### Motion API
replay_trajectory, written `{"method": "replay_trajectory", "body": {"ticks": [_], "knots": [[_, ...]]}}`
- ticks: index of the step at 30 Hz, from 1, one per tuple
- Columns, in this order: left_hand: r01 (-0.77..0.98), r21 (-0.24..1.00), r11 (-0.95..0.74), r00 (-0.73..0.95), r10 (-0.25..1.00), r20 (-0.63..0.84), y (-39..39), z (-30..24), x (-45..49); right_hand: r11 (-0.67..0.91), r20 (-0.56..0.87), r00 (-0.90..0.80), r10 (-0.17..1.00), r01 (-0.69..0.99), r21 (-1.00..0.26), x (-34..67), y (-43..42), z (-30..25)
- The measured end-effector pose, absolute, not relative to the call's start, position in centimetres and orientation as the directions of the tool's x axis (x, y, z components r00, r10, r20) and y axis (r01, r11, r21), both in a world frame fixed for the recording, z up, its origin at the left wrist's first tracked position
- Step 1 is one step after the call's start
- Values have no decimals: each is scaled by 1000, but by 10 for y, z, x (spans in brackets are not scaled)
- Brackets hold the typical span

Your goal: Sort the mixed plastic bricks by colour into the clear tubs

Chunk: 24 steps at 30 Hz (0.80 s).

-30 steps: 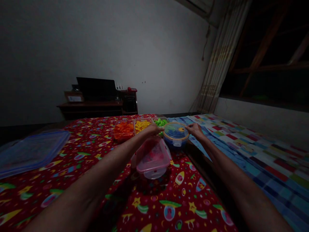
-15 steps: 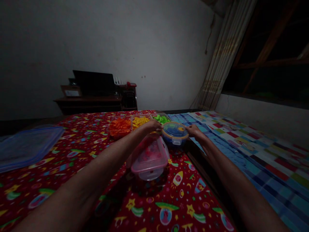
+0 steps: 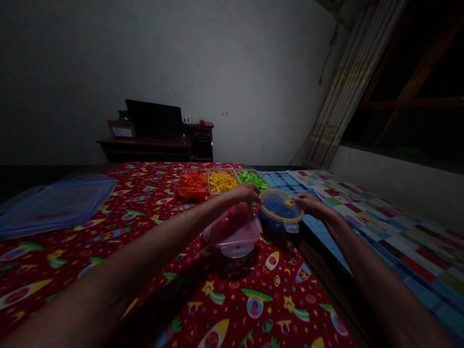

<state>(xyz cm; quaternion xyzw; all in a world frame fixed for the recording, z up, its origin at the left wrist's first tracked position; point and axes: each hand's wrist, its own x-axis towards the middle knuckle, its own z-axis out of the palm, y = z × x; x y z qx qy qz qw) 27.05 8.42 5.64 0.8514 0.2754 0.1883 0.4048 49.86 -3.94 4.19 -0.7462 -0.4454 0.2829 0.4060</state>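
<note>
The round blue container [image 3: 280, 211] sits between my hands, its lid on. My left hand [image 3: 248, 192] and right hand [image 3: 312, 205] meet opposite sides of its rim, fingers bent nearly closed; whether they pinch it, I cannot tell. Nearer me than my left fingers is the pink-lidded box [image 3: 239, 234]; beyond them, green pieces [image 3: 253, 179] and yellow pieces [image 3: 222, 182].
</note>
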Motion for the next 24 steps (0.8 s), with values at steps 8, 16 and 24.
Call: {"method": "replay_trajectory", "body": {"ticks": [8, 16, 24], "knots": [[421, 393, -818, 721, 564, 403, 79, 92, 215, -323, -101, 463, 881, 431, -843, 489, -42, 43], [788, 252, -562, 451, 805, 386, 121, 52, 16, -141, 556, 362, 748, 906, -400, 451, -43, 90], [949, 10, -316, 295, 898, 325, 106, -2, -127, 374, 401, -314, 861, 924, -80, 304, 6, 89]]}}
